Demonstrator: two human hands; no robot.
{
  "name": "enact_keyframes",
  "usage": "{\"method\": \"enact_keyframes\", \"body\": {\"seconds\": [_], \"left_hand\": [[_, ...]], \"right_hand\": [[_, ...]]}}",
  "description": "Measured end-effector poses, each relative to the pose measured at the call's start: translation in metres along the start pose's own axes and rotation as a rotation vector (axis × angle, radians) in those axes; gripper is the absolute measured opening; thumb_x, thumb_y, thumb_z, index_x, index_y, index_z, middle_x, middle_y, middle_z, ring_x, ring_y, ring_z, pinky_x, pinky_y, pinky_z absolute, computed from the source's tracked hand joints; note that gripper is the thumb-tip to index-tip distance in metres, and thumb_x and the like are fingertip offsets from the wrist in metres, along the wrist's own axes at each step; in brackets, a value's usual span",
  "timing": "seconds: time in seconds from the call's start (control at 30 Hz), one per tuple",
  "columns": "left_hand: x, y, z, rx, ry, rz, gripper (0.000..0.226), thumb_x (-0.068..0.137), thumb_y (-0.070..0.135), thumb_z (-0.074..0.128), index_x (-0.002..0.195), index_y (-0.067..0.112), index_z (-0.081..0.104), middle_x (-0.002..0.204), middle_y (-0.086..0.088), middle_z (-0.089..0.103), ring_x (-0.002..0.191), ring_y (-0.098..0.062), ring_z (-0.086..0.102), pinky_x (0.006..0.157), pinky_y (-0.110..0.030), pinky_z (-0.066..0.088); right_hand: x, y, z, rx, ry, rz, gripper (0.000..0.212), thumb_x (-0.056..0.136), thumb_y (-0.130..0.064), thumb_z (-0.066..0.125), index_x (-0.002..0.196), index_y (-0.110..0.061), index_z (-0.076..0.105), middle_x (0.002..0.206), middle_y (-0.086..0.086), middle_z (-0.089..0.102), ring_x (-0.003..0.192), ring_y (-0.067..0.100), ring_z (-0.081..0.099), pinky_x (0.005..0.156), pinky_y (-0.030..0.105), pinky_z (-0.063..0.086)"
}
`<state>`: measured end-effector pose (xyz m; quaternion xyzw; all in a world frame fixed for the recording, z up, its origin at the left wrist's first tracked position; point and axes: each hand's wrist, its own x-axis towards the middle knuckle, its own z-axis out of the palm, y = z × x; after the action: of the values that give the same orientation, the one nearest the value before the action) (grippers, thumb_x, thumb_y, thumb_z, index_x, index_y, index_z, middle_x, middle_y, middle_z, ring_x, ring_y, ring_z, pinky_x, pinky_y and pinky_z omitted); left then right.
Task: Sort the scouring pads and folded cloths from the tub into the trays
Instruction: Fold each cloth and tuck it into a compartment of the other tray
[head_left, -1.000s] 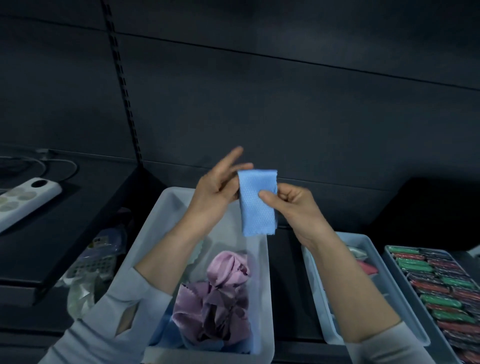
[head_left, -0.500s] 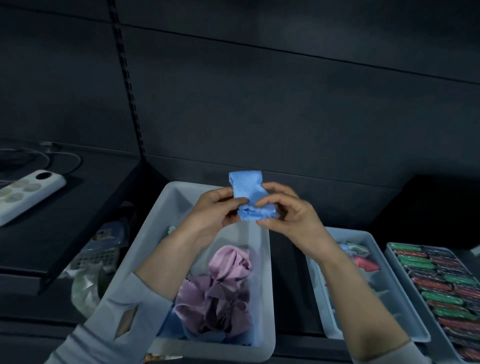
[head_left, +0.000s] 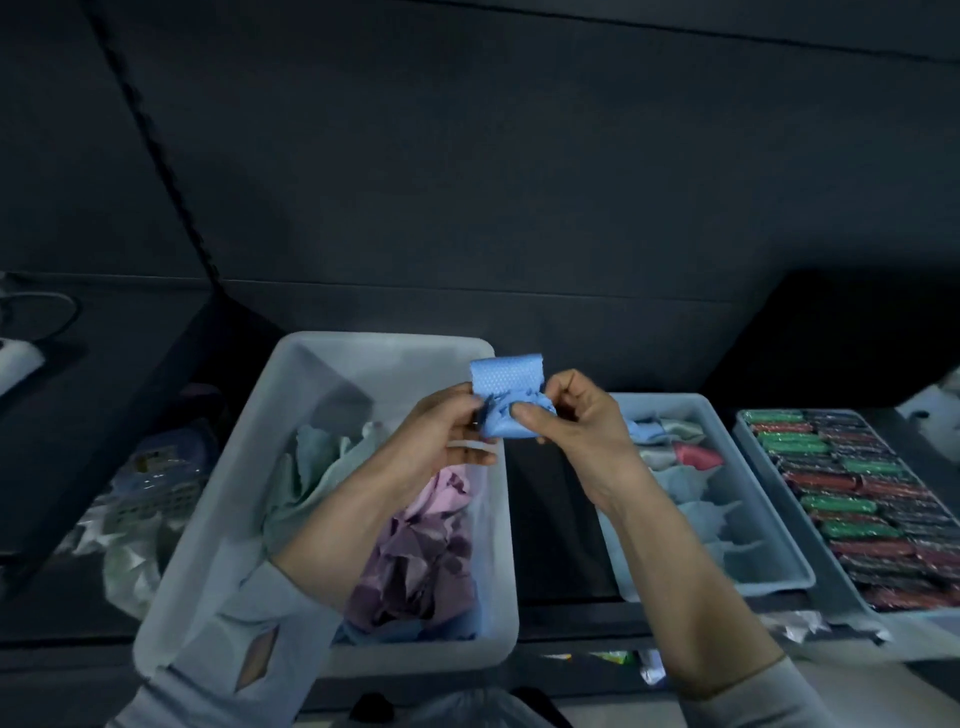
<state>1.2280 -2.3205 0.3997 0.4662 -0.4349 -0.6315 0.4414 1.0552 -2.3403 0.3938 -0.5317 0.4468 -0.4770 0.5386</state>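
Left hand (head_left: 447, 436) and right hand (head_left: 576, 421) fingers pinch a folded blue cloth (head_left: 506, 392) above the tub (head_left: 291, 395); its lower folds are hidden.

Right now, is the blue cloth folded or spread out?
Folded: the blue cloth is a small bundle, pinched between the left hand and right hand.

— Surface? 
— Dark matte shelf (head_left: 558, 499). 
— Items on it? 
— Large pale grey plastic tub (head_left: 218, 519); beside it, narrow divided pale grey tray (head_left: 779, 579); further right, grey tray of red and green packets (head_left: 748, 436).
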Motion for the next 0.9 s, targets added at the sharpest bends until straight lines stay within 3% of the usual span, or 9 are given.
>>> {"method": "enact_keyframes", "body": {"seconds": [0.1,0.27,0.33,0.47,0.53,0.6,0.67,0.77,0.9], "left_hand": [[0.003,-0.014,0.018,0.138,-0.018,0.098,0.025,0.097,0.017,0.056,0.121,0.016,0.063,0.113,-0.006,0.07,0.103,-0.015,0.067,0.085,-0.029,0.057],[0.012,-0.033,0.044,0.129,0.002,0.135,0.032,0.095,-0.004,0.053,0.123,0.01,0.057,0.109,-0.01,0.067,0.093,-0.017,0.068,0.069,-0.028,0.058],[0.015,-0.042,0.053,0.14,-0.011,0.141,0.027,0.094,-0.006,0.053,0.113,0.01,0.062,0.102,-0.006,0.068,0.086,-0.013,0.068,0.067,-0.027,0.057],[0.022,-0.065,0.075,0.171,0.011,0.088,0.031,0.09,-0.012,0.053,0.08,0.009,0.072,0.096,0.003,0.069,0.083,-0.014,0.068,0.064,-0.022,0.056],[0.027,-0.077,0.082,0.217,-0.013,0.101,0.044,0.089,-0.016,0.052,0.071,0.018,0.075,0.094,0.01,0.07,0.087,-0.012,0.068,0.066,-0.021,0.055],[0.031,-0.086,0.089,0.339,-0.031,0.165,0.057,0.086,-0.018,0.052,0.069,0.031,0.076,0.098,0.012,0.069,0.094,-0.006,0.066,0.077,-0.019,0.052],[0.034,-0.095,0.099,0.464,-0.055,0.226,0.06,0.085,-0.018,0.051,0.071,0.035,0.075,0.106,0.01,0.067,0.102,-0.005,0.064,0.087,-0.015,0.047],[0.039,-0.112,0.12,0.556,-0.122,0.271,0.054,0.085,-0.019,0.048,0.08,0.027,0.075,0.113,0.011,0.065,0.108,0.0,0.061,0.091,-0.011,0.042],[0.051,-0.135,0.135,0.712,0.066,0.364,0.049,0.084,-0.017,0.047,0.101,0.021,0.073,0.115,0.013,0.061,0.112,-0.002,0.057,0.099,-0.023,0.046]], "right_hand": [[-0.005,0.01,-0.015,-0.032,0.05,0.032,0.038,0.075,-0.003,0.081,0.088,-0.016,0.048,0.081,0.012,0.053,0.07,0.018,0.048,0.058,0.024,0.042],[-0.021,0.022,-0.051,0.115,-0.053,0.171,0.031,0.088,-0.005,0.067,0.117,-0.015,0.059,0.091,0.007,0.067,0.078,0.016,0.062,0.061,0.024,0.048],[-0.027,0.029,-0.065,0.173,-0.084,0.186,0.018,0.092,0.003,0.057,0.101,-0.009,0.065,0.079,-0.001,0.066,0.069,0.013,0.06,0.057,0.023,0.048],[-0.037,0.045,-0.089,0.207,-0.066,0.289,0.027,0.09,0.006,0.048,0.074,-0.009,0.063,0.072,0.001,0.063,0.068,0.014,0.059,0.057,0.023,0.049],[-0.039,0.05,-0.105,0.282,-0.059,0.386,0.016,0.085,-0.011,0.05,0.077,-0.009,0.064,0.079,0.005,0.064,0.073,0.019,0.063,0.059,0.027,0.053],[-0.043,0.057,-0.124,0.299,-0.049,0.488,0.022,0.087,-0.029,0.057,0.093,-0.01,0.067,0.092,0.009,0.065,0.079,0.022,0.065,0.062,0.031,0.055],[-0.046,0.065,-0.142,0.206,-0.103,0.561,0.034,0.089,-0.036,0.063,0.109,-0.009,0.068,0.098,0.014,0.069,0.082,0.024,0.068,0.065,0.03,0.056],[-0.051,0.073,-0.167,0.051,-0.219,0.546,0.026,0.088,-0.018,0.069,0.111,-0.007,0.07,0.103,0.015,0.072,0.087,0.022,0.07,0.07,0.026,0.056],[-0.032,0.088,-0.215,-0.334,-0.078,0.349,0.014,0.089,-0.009,0.068,0.103,-0.014,0.068,0.087,0.006,0.071,0.077,0.018,0.067,0.067,0.018,0.053]]}}
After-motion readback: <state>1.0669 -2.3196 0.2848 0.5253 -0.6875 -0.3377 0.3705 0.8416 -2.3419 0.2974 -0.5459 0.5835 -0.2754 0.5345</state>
